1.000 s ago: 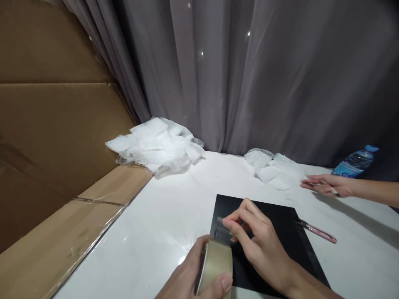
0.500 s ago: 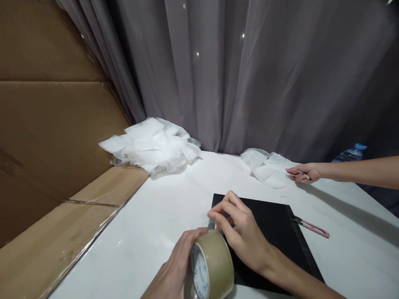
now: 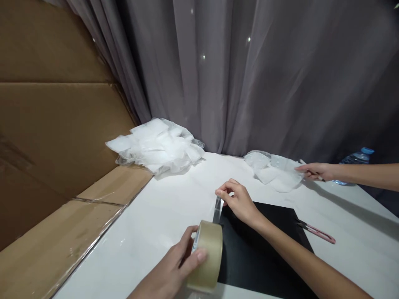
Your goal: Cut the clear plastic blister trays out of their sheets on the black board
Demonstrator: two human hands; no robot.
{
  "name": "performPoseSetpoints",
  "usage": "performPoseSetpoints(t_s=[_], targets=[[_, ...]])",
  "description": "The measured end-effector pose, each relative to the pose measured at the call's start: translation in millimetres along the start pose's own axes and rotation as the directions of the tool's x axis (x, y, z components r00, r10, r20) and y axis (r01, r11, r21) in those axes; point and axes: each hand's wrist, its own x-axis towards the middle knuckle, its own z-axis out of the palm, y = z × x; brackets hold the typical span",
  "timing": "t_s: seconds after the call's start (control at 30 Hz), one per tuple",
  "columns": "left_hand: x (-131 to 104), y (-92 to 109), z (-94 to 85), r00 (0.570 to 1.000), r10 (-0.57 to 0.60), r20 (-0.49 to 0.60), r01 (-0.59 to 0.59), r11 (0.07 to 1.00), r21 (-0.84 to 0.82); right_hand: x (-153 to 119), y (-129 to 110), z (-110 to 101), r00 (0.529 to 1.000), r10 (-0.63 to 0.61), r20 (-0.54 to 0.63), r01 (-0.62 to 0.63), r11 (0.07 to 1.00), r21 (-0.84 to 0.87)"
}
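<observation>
My left hand (image 3: 174, 261) grips a wide roll of clear packing tape (image 3: 209, 253), thumb on its outer face and fingers behind. Between the roll and my right hand (image 3: 238, 202) runs a short strip of tape (image 3: 217, 209), pulled taut. The fingertips of my right hand pinch the strip's free end. Beneath my right wrist lies a flat black sheet or board (image 3: 249, 257) on the white table. Pink-handled thread snips (image 3: 318, 233) rest with their blades at the board's right edge.
A co-worker's hand (image 3: 316, 171) holds a thin stick-like item beside a small heap of white packets (image 3: 279, 174). A larger heap of white packets (image 3: 158, 143) sits at back left. Cardboard (image 3: 56, 137) lines the left. A blue-capped bottle (image 3: 358, 157) stands behind the co-worker's arm.
My right hand has moved away from the roll, drawing out a longer strip of tape. My left thumb now shows over the roll, which has turned. The co-worker's hand has shifted slightly.
</observation>
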Motion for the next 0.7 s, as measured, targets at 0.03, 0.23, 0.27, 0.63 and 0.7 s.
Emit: performPoseSetpoints(t_s=[0.03,0.23,0.27,0.63,0.7], targets=[[2,3,-0.4,1.0,-0.021,-0.018,0.022,0.996,0.089,4,6,2,1.0,0.006,0.006,-0.006,1.0,-0.007],[18,20,-4.6,0.981,0.107,-0.162,-0.016,0.874,0.485,19,32,2,0.998,0.05,0.049,-0.051,0.999,0.01],[20,21,-4.1,0.964,0.172,-0.203,-0.047,0.86,0.508,21,35,0,0.996,0.054,0.07,-0.056,0.998,0.021],[25,3,29.2,0.989,0.093,-0.116,-0.112,0.979,-0.172,40,56,2,0.992,-0.005,0.128,0.007,1.0,-0.011],[22,1,33.0,0.987,0.083,-0.134,-0.108,0.975,-0.192,42,58,7,0.992,-0.016,0.129,0.017,1.0,-0.01]])
